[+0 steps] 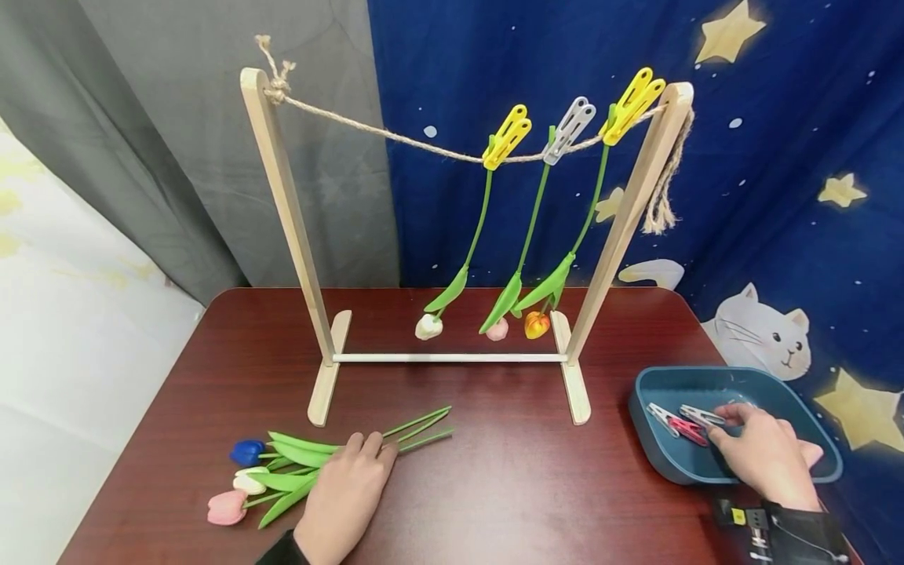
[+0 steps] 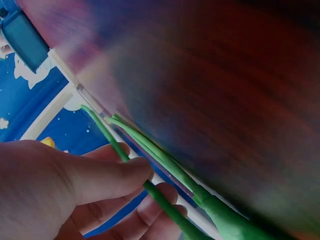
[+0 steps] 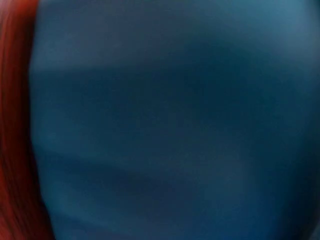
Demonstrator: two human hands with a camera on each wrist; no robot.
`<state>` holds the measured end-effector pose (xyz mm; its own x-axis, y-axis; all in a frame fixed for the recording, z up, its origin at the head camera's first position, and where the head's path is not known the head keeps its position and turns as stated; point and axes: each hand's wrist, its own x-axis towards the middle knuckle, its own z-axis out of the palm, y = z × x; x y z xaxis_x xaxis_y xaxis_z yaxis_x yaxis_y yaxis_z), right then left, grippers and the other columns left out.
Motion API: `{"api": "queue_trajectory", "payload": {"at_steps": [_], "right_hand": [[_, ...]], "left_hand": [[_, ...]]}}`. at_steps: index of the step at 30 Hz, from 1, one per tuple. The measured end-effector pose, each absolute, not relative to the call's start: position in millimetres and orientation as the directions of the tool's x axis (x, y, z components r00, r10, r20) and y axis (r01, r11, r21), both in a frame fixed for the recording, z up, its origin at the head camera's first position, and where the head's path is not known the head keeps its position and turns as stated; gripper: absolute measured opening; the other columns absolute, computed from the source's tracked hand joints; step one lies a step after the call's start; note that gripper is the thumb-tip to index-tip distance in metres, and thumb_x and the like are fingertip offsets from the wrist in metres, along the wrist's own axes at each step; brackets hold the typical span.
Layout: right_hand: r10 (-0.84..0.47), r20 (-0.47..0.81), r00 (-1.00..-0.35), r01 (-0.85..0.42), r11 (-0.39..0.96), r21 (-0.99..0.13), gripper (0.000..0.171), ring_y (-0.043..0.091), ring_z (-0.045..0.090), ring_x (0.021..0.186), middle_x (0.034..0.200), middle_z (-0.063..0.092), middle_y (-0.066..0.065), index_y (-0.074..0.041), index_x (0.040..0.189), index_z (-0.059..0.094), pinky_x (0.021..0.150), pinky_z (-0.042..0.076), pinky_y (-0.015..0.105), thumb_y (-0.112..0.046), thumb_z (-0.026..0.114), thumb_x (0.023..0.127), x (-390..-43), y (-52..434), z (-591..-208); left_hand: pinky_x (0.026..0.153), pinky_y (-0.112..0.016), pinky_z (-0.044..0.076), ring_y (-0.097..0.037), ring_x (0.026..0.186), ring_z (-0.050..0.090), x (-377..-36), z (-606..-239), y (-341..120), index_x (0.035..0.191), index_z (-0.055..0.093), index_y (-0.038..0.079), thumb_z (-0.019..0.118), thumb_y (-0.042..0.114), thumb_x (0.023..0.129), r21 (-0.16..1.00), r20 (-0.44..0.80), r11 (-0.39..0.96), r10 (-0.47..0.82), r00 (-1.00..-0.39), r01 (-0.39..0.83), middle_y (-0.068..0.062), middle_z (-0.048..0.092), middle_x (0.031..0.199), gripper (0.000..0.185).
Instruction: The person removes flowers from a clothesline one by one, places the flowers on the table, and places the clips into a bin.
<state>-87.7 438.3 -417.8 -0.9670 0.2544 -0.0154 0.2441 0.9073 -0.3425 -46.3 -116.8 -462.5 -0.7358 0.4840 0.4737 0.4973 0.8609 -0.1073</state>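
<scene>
So your left hand [image 1: 353, 486] is down over the tulips on the table [image 1: 508, 502], and the left wrist view shows thumb and fingers pinching 1 green stem [image 2: 167, 207]. Can't tell which flower it belongs to. The bunch lies to the left, in front of the rack: a blue tulip [image 1: 248, 453], a white tulip [image 1: 249, 480] and a pink tulip [image 1: 227, 508], blossoms pointing left, stem ends poking out right past your hand.

Your right hand [image 1: 763, 451] is in the blue bin [image 1: 653, 451] at the table's right side. Thumb and fingertips are at the end of a gray clip [image 1: 699, 416], but I can't tell if you've actually got a grip on it. The right wrist view is mostly blurry blue, so no help there. Just beside that clip you've got a pink clip [image 1: 688, 431] and a white clip [image 1: 662, 419].

Up on the rope [image 1: 381, 133], strung between 2 wooden posts, 3 flowers hang blossom down: a white flower [image 1: 428, 327] under a yellow clip [image 1: 497, 151], a pink flower [image 1: 497, 329] under a light gray clip [image 1: 559, 147], and an orange flower [image 1: 537, 325] under another yellow clip near the right post [image 1: 628, 224].
</scene>
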Motion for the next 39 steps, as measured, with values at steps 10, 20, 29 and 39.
{"api": "queue_trajectory", "payload": {"at_steps": [10, 20, 29, 39], "right_hand": [[0.248, -0.139, -0.959, 0.279, 0.915, -0.290, 0.046, 0.057, 0.060, 0.094, 0.101, 0.073, 0.029, 0.009, 0.113, 0.069, 0.077, 0.021, 0.077, -0.031, 0.079, 0.093, -88.9, 440.4, -413.2], [0.256, -0.229, -0.939, 0.309, 0.920, -0.239, 0.052, 0.059, 0.060, 0.099, 0.111, 0.069, 0.035, 0.012, 0.119, 0.068, 0.078, 0.024, 0.077, -0.034, 0.077, 0.095, -89.3, 439.7, -412.7], [0.267, -0.135, -0.954, 0.293, 0.925, -0.240, 0.061, 0.062, 0.058, 0.099, 0.113, 0.068, 0.037, 0.013, 0.124, 0.063, 0.079, 0.024, 0.079, -0.041, 0.074, 0.097, -86.5, 431.7, -396.6], [0.173, 0.256, -0.951, 0.108, 0.962, -0.250, 0.047, 0.057, 0.060, 0.098, 0.112, 0.070, 0.033, 0.006, 0.124, 0.065, 0.076, 0.027, 0.074, -0.032, 0.076, 0.097, -74.1, 385.1, -348.9]], "left_hand": [[0.053, -0.034, 0.052, -0.024, 0.074, 0.056, -47.2, -458.8, -116.5, 0.093, 0.076, 0.010, 0.083, 0.003, 0.084, -0.093, 0.367, 0.877, 0.470, -0.803, 0.471, -0.007, 0.058, 0.084, 0.012], [0.054, -0.035, 0.053, -0.024, 0.076, 0.058, -47.2, -461.1, -116.8, 0.092, 0.077, 0.011, 0.082, 0.005, 0.085, -0.094, 0.343, 0.877, 0.473, -0.812, 0.471, -0.006, 0.057, 0.085, 0.011], [0.052, -0.033, 0.051, -0.023, 0.076, 0.057, -45.1, -453.4, -119.4, 0.101, 0.076, 0.010, 0.081, 0.003, 0.085, -0.068, 0.372, 0.877, 0.465, -0.803, 0.476, -0.006, 0.056, 0.087, 0.018], [0.059, -0.034, 0.054, -0.023, 0.083, 0.059, -46.6, -425.2, -118.4, 0.122, 0.075, 0.009, 0.079, 0.000, 0.086, -0.011, 0.437, 0.871, 0.446, -0.781, 0.491, -0.004, 0.061, 0.096, 0.038]]}}
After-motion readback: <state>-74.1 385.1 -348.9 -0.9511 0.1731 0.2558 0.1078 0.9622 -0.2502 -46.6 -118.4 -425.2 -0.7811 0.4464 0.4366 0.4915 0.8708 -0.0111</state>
